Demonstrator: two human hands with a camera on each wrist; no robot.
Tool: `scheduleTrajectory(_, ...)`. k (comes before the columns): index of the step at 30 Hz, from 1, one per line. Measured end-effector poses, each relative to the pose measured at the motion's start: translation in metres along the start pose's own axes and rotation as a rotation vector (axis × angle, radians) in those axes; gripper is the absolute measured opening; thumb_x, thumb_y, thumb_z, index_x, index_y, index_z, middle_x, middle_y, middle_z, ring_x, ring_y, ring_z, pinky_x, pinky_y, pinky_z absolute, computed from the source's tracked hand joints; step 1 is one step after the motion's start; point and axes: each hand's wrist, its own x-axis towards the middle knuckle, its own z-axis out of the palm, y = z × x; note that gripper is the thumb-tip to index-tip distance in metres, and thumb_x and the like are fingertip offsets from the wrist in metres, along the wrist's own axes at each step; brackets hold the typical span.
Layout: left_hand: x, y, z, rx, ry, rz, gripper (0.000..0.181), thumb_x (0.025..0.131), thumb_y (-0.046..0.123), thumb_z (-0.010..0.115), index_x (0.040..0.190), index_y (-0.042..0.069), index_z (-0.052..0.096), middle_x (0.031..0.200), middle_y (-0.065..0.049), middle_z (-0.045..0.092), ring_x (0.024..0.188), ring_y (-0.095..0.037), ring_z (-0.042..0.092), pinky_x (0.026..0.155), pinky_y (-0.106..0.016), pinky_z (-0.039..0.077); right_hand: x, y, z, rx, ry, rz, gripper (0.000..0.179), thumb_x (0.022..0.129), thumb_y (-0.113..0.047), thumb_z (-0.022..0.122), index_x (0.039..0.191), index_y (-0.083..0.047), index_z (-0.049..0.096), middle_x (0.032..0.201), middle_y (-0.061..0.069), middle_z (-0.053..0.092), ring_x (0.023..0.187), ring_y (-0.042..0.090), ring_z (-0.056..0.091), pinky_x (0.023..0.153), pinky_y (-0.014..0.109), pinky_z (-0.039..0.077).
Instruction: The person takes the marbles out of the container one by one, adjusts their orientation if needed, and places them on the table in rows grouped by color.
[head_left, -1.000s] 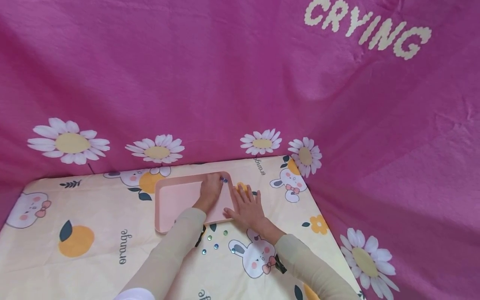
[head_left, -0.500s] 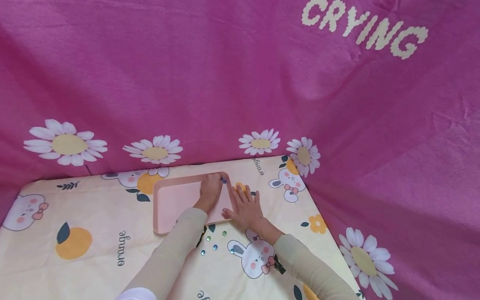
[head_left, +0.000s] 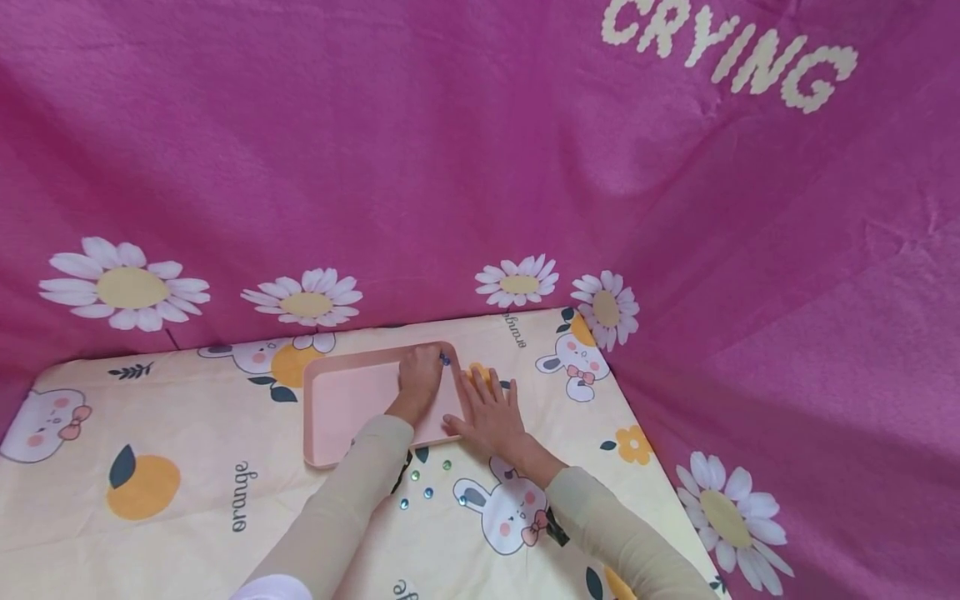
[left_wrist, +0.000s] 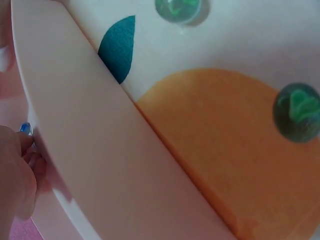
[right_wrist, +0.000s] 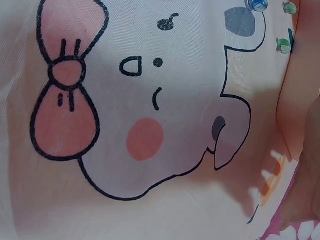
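Inside the shallow pink tray (head_left: 352, 412), at its far right corner, my left hand (head_left: 420, 379) has its fingers curled down. Its fingertips are at a blue marble (left_wrist: 26, 128) against the tray wall, seen in the left wrist view. Two blue marbles (head_left: 445, 360) show close together beside that hand in the head view. My right hand (head_left: 495, 421) rests against the tray's right end with fingers spread and straight, the thumb over the near rim. In the right wrist view only an edge of this hand (right_wrist: 305, 190) shows.
Several loose marbles lie on the patterned cloth (head_left: 315, 533) in front of the tray, including a green marble (head_left: 447, 464) and a blue marble (head_left: 405, 503). A magenta curtain (head_left: 420, 167) hangs behind and to the right, along the table's edges.
Both hands keep nearly the same place on the tray. The blue marbles by my left fingertips have shifted slightly and show closer together. The head view has drifted a little.
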Motion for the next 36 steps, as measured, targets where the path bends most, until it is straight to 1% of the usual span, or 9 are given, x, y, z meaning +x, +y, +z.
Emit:
scheduleTrajectory(4, -0.002, -0.003, -0.003, -0.075, 0.001, -0.003, 0.018, 0.095, 0.006, 0.063, 0.108, 0.011, 0.074, 0.102, -0.013, 0.073, 0.095, -0.032, 0.068, 0.079, -0.046, 0.056, 0.001, -0.001, 0.0, -0.001, 0.002, 0.002, 0.086, 0.095, -0.071, 0.034, 0.162, -0.022, 0.01, 0.165, 0.009, 0.015, 0.149, 0.041, 0.012, 0.111, 0.07, 0.013)
scheduleTrajectory(6, -0.005, -0.005, -0.006, -0.133, 0.011, 0.002, 0.018, 0.095, 0.004, 0.062, 0.109, 0.006, 0.073, 0.102, -0.014, 0.072, 0.095, -0.032, 0.068, 0.08, -0.047, 0.056, 0.001, -0.002, 0.0, 0.0, -0.001, 0.004, 0.087, 0.094, -0.071, 0.034, 0.162, -0.022, 0.01, 0.165, 0.008, 0.015, 0.149, 0.041, 0.012, 0.111, 0.07, 0.013)
scheduleTrajectory(9, -0.009, -0.008, -0.009, -0.204, 0.034, 0.02, 0.017, 0.093, 0.001, 0.064, 0.109, -0.001, 0.07, 0.1, -0.017, 0.071, 0.092, -0.032, 0.068, 0.08, -0.046, 0.056, 0.002, -0.002, -0.001, 0.002, -0.011, 0.006, 0.087, 0.094, -0.072, 0.034, 0.162, -0.022, 0.01, 0.165, 0.009, 0.014, 0.149, 0.041, 0.012, 0.111, 0.07, 0.012)
scheduleTrajectory(12, -0.011, -0.011, -0.01, -0.255, 0.048, 0.035, 0.02, 0.09, 0.0, 0.066, 0.11, -0.002, 0.069, 0.097, -0.016, 0.071, 0.087, -0.029, 0.066, 0.08, -0.043, 0.055, 0.002, -0.002, -0.001, 0.005, -0.014, 0.004, 0.087, 0.094, -0.071, 0.035, 0.162, -0.022, 0.009, 0.165, 0.009, 0.014, 0.149, 0.041, 0.012, 0.111, 0.071, 0.011)
scheduleTrajectory(15, -0.013, -0.015, -0.01, -0.304, 0.04, 0.047, 0.019, 0.088, -0.001, 0.066, 0.106, -0.001, 0.069, 0.09, -0.012, 0.068, 0.081, -0.025, 0.062, 0.076, -0.038, 0.054, 0.002, -0.003, -0.002, 0.01, -0.02, 0.003, 0.087, 0.095, -0.071, 0.035, 0.162, -0.022, 0.008, 0.165, 0.009, 0.014, 0.148, 0.041, 0.012, 0.111, 0.071, 0.01)
scheduleTrajectory(19, -0.015, -0.018, -0.013, -0.351, 0.02, 0.048, 0.013, 0.085, -0.002, 0.066, 0.097, 0.002, 0.068, 0.084, -0.009, 0.065, 0.077, -0.022, 0.057, 0.071, -0.034, 0.051, 0.003, -0.003, -0.002, 0.025, -0.021, 0.003, 0.087, 0.095, -0.07, 0.037, 0.162, -0.022, 0.008, 0.165, 0.01, 0.013, 0.149, 0.042, 0.011, 0.111, 0.071, 0.009)
scheduleTrajectory(27, -0.02, -0.02, -0.021, -0.402, -0.007, 0.035, 0.023, 0.09, 0.001, 0.065, 0.112, 0.003, 0.072, 0.094, -0.009, 0.068, 0.083, -0.021, 0.059, 0.073, -0.031, 0.052, 0.004, -0.003, -0.002, 0.016, -0.01, 0.001, 0.089, 0.095, -0.07, 0.039, 0.162, -0.023, 0.004, 0.165, 0.011, 0.016, 0.148, 0.043, 0.013, 0.11, 0.072, 0.012)
scheduleTrajectory(32, -0.025, -0.021, -0.026, -0.433, 0.003, 0.048, 0.019, 0.088, 0.001, 0.065, 0.106, 0.002, 0.072, 0.093, -0.008, 0.069, 0.083, -0.021, 0.06, 0.075, -0.033, 0.053, 0.004, -0.002, -0.002, 0.026, -0.019, 0.004, 0.088, 0.095, -0.069, 0.039, 0.162, -0.023, 0.006, 0.165, 0.01, 0.015, 0.148, 0.042, 0.011, 0.11, 0.072, 0.01)
scheduleTrajectory(36, -0.033, -0.022, -0.029, -0.504, 0.004, 0.064, 0.019, 0.087, -0.001, 0.065, 0.104, 0.0, 0.072, 0.094, -0.009, 0.069, 0.085, -0.022, 0.06, 0.079, -0.035, 0.054, 0.004, -0.001, 0.0, 0.025, -0.019, 0.007, 0.087, 0.095, -0.069, 0.038, 0.162, -0.021, 0.01, 0.165, 0.011, 0.015, 0.148, 0.042, 0.011, 0.11, 0.072, 0.01)
